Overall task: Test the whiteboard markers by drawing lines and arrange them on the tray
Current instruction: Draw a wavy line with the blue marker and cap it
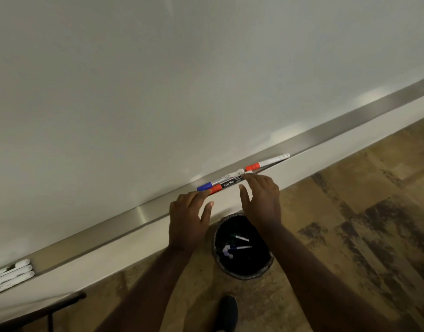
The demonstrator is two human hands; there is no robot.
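Observation:
Three markers lie along the metal tray (139, 212) under the whiteboard (158, 92). A blue-capped marker (218, 182) rests against the board. In front of it lies a red-capped marker (227, 184) with a black label. A second red-capped marker (266, 162) lies further right. My left hand (187, 216) touches the cap end of the front red marker with its fingertips. My right hand (261, 200) touches that marker's other end. Both hands have their fingers spread and grip nothing.
A black waste bin (243, 248) stands on the floor below my hands, with discarded markers inside. White markers (12, 274) lie at the tray's far left. A dark chair part (62, 303) and my shoe (226, 312) are at the bottom.

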